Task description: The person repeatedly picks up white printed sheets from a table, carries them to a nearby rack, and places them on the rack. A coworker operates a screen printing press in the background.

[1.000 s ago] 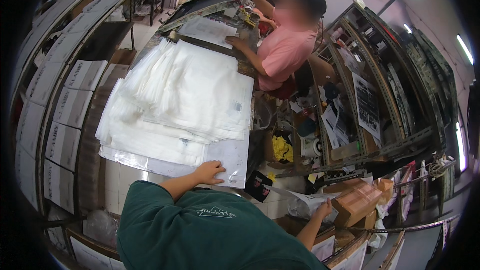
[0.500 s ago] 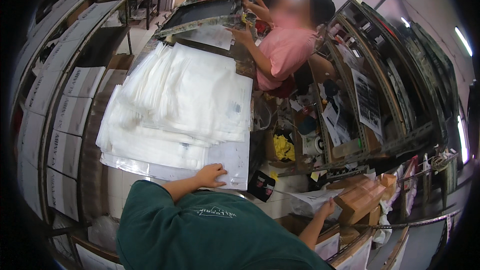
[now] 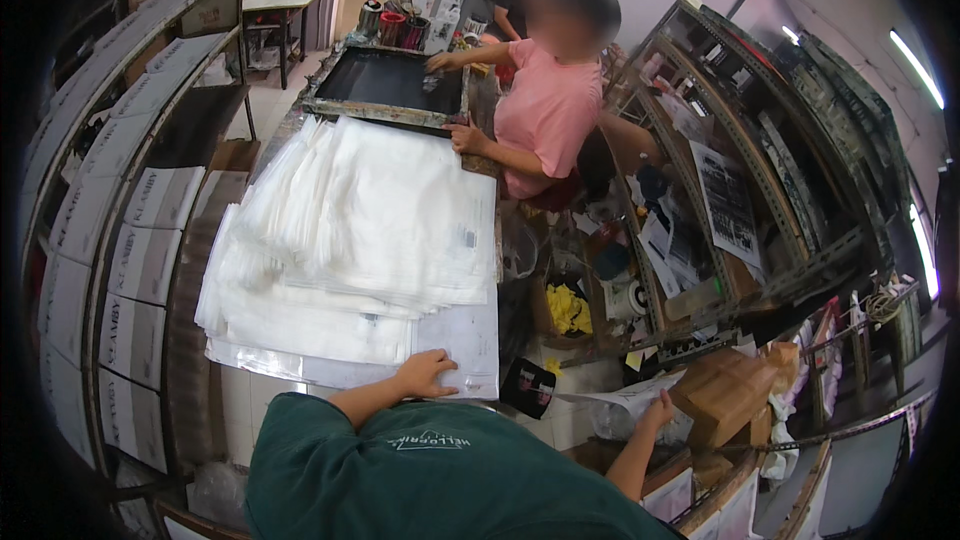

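My left hand (image 3: pixel 426 374) lies on the near edge of a pale, glossy sheet (image 3: pixel 470 335) at the table's front, fingers stretched out and holding nothing. Just beyond it, thin white translucent bags (image 3: pixel 390 210) are spread in overlapping layers, several with a small dark print near a corner. Out to the right, my right hand (image 3: pixel 655 412) grips the edge of a clear plastic bag (image 3: pixel 622 402). Beside that hand sits a brown taped parcel (image 3: pixel 722 395).
Across the table a person in a pink shirt (image 3: pixel 550 115) has one hand on a dark framed printing screen (image 3: pixel 385 82). Shelves of white boxes (image 3: pixel 135 290) line the left. A metal rack (image 3: pixel 700 170) stands right, near a carton with yellow cloth (image 3: pixel 568 308).
The co-worker has lowered the tilted screen flat onto the table, over the sheet beneath, and now has a hand on its surface. My hands stay nearly in place.
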Motion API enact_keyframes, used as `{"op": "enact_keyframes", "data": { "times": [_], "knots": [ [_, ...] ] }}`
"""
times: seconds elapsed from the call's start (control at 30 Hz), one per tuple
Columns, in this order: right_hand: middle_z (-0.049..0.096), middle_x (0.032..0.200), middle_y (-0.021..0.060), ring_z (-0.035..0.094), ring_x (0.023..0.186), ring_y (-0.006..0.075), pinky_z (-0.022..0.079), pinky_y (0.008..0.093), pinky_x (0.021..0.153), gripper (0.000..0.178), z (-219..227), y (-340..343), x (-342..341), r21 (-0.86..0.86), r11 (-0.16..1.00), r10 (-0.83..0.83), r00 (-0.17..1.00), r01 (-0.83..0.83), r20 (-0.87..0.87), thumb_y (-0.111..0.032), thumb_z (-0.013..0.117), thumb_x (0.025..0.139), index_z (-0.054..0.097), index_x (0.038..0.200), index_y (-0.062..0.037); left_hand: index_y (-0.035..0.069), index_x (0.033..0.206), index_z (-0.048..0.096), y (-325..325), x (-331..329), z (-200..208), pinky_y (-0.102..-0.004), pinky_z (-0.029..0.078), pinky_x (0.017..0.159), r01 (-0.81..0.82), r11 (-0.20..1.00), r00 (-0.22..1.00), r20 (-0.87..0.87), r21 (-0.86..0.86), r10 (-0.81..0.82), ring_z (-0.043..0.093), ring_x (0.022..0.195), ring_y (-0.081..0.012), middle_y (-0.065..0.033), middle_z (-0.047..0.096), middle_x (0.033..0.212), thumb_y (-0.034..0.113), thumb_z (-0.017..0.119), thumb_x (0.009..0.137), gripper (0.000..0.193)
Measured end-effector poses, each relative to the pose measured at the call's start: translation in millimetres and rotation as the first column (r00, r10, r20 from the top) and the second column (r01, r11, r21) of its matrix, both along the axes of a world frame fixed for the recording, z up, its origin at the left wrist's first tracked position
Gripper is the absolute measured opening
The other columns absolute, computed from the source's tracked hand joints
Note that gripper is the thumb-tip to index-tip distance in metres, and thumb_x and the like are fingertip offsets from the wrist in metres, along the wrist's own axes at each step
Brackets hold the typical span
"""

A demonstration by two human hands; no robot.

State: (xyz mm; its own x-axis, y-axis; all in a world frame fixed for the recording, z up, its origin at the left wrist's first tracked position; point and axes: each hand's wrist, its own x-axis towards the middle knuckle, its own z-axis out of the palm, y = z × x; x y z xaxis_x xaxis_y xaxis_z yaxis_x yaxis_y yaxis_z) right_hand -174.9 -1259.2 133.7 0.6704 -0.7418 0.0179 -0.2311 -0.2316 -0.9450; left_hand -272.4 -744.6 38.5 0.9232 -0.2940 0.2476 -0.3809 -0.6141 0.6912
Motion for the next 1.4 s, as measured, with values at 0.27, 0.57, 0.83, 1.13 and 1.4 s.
{"op": "enact_keyframes", "data": {
  "times": [0.27, 0.57, 0.83, 1.13, 1.4],
  "knots": [
    [0.053, 0.092, 0.0053, 0.047, 0.076, 0.0135, 0.038, 0.0265, 0.067, 0.034, -17.1, -8.2, 9.9, 0.027, 0.999, -0.025, 0.99, 0.021, 0.137, 0.003, 0.044, 0.075, 0.057, 0.106, 0.0012, 0.01, 0.092, 0.064, -24.3, 23.3, 0.8, -0.0324, 0.046, 0.071, 0.368, 0.901, 0.822, -0.374, -0.228, -0.43, 0.058, 0.079, -0.0223, -0.01, 0.061, 0.085, 0.038, 0.066, 0.072, 0.034],
    [0.054, 0.111, 0.0125, 0.052, 0.095, 0.0207, 0.042, 0.0306, 0.082, 0.037, -17.5, -19.1, 5.9, 0.118, 0.991, 0.046, 0.994, -0.058, 0.102, 0.003, 0.041, 0.078, 0.055, 0.113, 0.0016, 0.002, 0.099, 0.063, -56.8, 28.6, -9.0, -0.0299, 0.046, 0.071, 0.459, 0.668, 0.347, -0.574, -0.586, -0.742, 0.057, 0.079, -0.0129, -0.0052, 0.065, 0.088, 0.019, 0.064, 0.077, 0.028],
    [0.054, 0.111, 0.0118, 0.052, 0.092, 0.02, 0.042, 0.0297, 0.079, 0.04, -8.5, -9.7, -8.3, 0.068, 0.997, -0.037, 0.998, 0.034, 0.048, 0.005, 0.04, 0.076, 0.055, 0.113, 0.0006, 0.001, 0.097, 0.064, -71.9, 43.3, -7.4, -0.0327, 0.046, 0.067, 0.586, 0.682, 0.151, -0.768, -0.437, -0.622, 0.057, 0.074, -0.0147, -0.0055, 0.065, 0.083, 0.019, 0.063, 0.076, 0.028],
    [0.054, 0.109, 0.0129, 0.052, 0.093, 0.0218, 0.042, 0.0308, 0.082, 0.041, -7.4, 2.1, -19.5, 0.138, 0.987, -0.102, 0.983, 0.081, 0.154, 0.006, 0.038, 0.076, 0.055, 0.112, 0.0013, 0.001, 0.086, 0.066, -70.9, 40.0, 16.6, -0.0353, 0.045, 0.061, 0.753, 0.608, 0.409, -0.546, -0.251, -0.731, 0.059, 0.068, -0.0185, -0.0104, 0.065, 0.076, 0.023, 0.065, 0.069, 0.027],
    [0.056, 0.106, 0.0079, 0.052, 0.092, 0.0173, 0.042, 0.0292, 0.08, 0.034, -13.6, 5.4, -13.7, 0.218, 0.974, -0.095, 0.978, 0.053, 0.188, 0.002, 0.046, 0.079, 0.057, 0.112, 0.0003, 0.015, 0.083, 0.069, -80.9, 35.7, 40.5, -0.0394, 0.046, 0.062, 0.792, 0.544, 0.609, -0.4, 0.276, -0.684, 0.061, 0.073, -0.0293, -0.0095, 0.065, 0.077, 0.029, 0.06, 0.065, 0.024]
  ]
}}
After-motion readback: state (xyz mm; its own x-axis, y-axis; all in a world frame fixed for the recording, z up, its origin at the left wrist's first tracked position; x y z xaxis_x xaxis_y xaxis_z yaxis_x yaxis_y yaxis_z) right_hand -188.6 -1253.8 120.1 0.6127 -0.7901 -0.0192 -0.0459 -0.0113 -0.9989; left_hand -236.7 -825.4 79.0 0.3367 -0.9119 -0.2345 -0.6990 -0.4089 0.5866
